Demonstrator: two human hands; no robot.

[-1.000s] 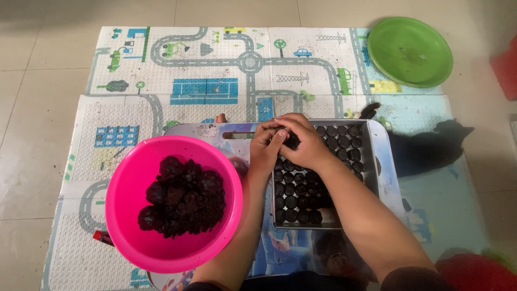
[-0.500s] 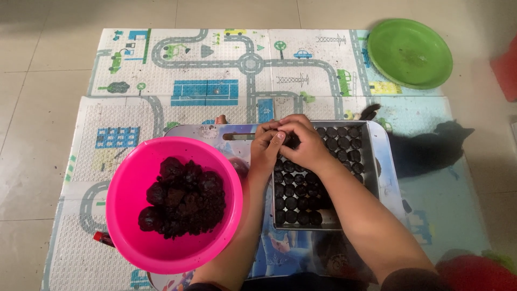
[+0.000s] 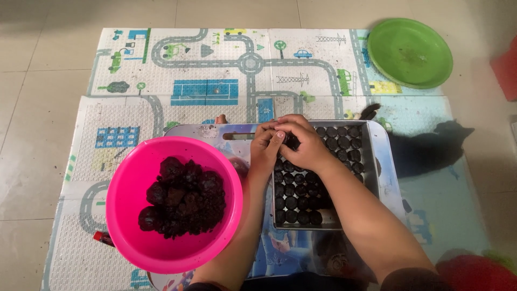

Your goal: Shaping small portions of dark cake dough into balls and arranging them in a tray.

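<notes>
Tiled floor (image 3: 32, 161) is carrying a road-print play mat (image 3: 215, 70). Lying on the mat: pink bowl (image 3: 134, 237) just left of the left hand (image 3: 265, 151), metal tray (image 3: 377, 161) under both hands, green plate (image 3: 410, 52) well beyond the right hand (image 3: 304, 143).

The scene is seen from a single head-worn camera, aimed steeply down from above the floor. The play mat (image 3: 215, 81) is spread across the far and middle ground, with the green plate (image 3: 409, 51) at the far right. The pink bowl (image 3: 134, 183) and metal tray (image 3: 377, 161) are viewed close in; both forearms enter from the near edge.
</notes>
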